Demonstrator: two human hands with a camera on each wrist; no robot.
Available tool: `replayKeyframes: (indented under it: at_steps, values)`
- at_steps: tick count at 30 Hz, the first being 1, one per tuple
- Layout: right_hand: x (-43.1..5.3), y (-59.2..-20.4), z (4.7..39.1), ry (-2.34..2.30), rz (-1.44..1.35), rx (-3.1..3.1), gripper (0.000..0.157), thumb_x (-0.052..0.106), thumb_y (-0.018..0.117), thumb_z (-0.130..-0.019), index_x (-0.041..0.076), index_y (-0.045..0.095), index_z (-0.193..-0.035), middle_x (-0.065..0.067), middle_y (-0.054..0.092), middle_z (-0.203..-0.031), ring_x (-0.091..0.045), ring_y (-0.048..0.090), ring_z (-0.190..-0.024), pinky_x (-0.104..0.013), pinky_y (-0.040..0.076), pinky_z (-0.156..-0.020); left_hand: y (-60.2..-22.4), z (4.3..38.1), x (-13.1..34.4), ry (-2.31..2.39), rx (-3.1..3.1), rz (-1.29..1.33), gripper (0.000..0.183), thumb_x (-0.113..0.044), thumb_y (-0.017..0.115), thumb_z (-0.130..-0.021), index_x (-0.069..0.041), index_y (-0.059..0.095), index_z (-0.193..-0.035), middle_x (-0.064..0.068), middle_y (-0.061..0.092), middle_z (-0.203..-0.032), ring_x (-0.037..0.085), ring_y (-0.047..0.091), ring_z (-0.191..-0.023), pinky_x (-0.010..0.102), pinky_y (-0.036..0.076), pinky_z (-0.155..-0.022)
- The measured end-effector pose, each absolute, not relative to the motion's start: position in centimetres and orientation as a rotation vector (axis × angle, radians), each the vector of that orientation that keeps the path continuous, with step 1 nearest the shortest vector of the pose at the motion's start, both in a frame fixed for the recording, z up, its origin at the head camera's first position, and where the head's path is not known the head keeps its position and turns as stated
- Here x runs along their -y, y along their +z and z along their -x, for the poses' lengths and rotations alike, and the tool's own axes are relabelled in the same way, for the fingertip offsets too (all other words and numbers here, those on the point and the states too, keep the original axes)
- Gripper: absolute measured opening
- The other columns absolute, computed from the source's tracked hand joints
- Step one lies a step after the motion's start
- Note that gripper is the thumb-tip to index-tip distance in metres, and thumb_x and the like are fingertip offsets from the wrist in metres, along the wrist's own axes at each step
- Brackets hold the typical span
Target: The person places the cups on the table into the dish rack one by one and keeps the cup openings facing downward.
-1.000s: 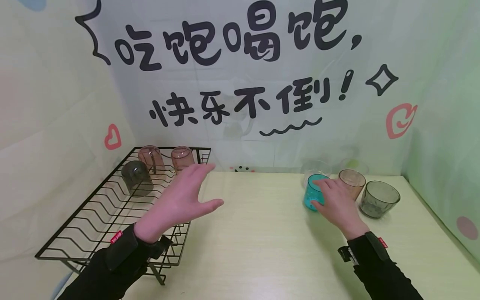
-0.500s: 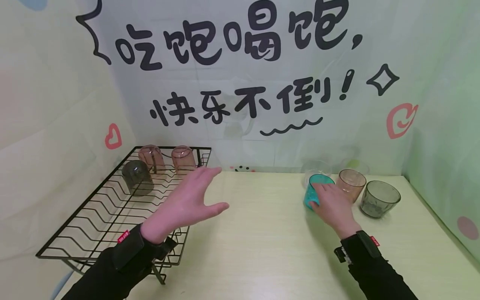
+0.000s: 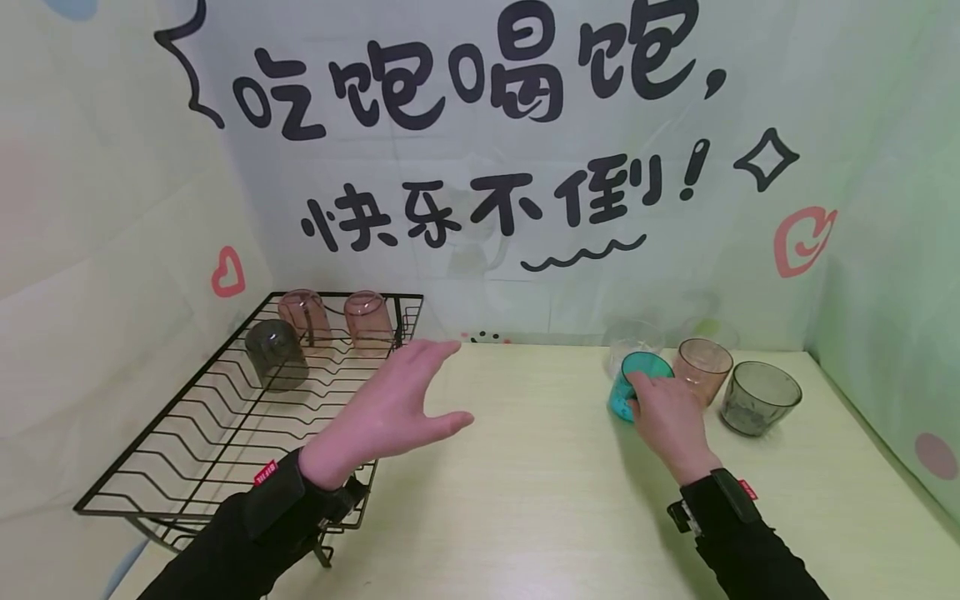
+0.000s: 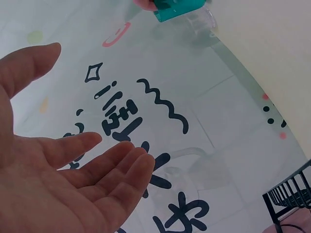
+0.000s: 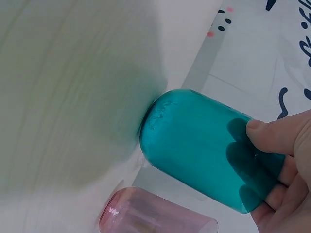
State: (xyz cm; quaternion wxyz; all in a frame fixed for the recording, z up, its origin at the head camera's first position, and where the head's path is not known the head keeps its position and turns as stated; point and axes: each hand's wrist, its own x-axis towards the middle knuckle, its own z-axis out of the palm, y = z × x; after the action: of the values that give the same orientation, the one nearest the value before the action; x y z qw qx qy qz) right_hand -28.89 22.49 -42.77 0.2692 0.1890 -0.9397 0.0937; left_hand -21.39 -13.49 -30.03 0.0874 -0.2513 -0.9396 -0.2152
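Note:
My right hand (image 3: pixel 670 421) pinches a teal drinking glass (image 3: pixel 624 398) near its rim at the table's back right. In the right wrist view the thumb (image 5: pixel 272 136) lies on the near side of the teal glass (image 5: pixel 189 141), and fingers show through the far wall. The glass's base is close to the tabletop. My left hand (image 3: pixel 390 408) hovers by the right side of a black wire dish rack (image 3: pixel 135 513), fingers extended and thumb spread, holding nothing. In the left wrist view its palm (image 4: pixel 53 189) shows bare.
Right of the teal glass stand a pink glass (image 3: pixel 705 367) and a grey-green glass (image 3: pixel 759 400); a clear glass (image 3: pixel 633 333) is behind. Upside down on the rack sit two pink glasses, left (image 3: pixel 303 315) and right (image 3: pixel 367 321), and a dark grey glass (image 3: pixel 275 354). A printed backdrop (image 3: pixel 480 292) closes off the back.
My right hand has closed its fingers and thumb on the teal glass's rim, and the glass has shifted slightly. My left hand has drifted right and a little lower.

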Motion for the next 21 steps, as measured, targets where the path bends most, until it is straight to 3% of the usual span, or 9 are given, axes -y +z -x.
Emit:
replayKeyframes:
  at_steps: [8, 21]
  values:
    - [-22.4, -42.9, 28.2, 0.254, -0.521, 2.525, 0.029, 0.003, 0.082, -0.076, -0.001, 0.065, -0.099, -0.01, 0.057, -0.063, -0.03, 0.055, -0.056, -0.043, 0.041, -0.049, -30.1, 21.3, 13.0, -0.637, 2.787, 0.767, 0.083, -0.04, 0.079, -0.082, -0.003, 0.043, -0.147, 0.016, 0.05, -0.139, 0.031, 0.048, -0.126, 0.048, 0.045, -0.1]
    - [-21.4, -42.0, 26.8, 0.318, -0.639, 2.364, 0.034, -0.003, 0.085, -0.068, 0.0, 0.065, -0.095, -0.011, 0.061, -0.066, -0.032, 0.057, -0.056, -0.043, 0.045, -0.05, -30.3, 21.3, 12.9, -0.634, 2.788, 0.758, 0.083, -0.041, 0.079, -0.082, -0.003, 0.043, -0.147, 0.016, 0.05, -0.14, 0.031, 0.047, -0.127, 0.048, 0.044, -0.101]
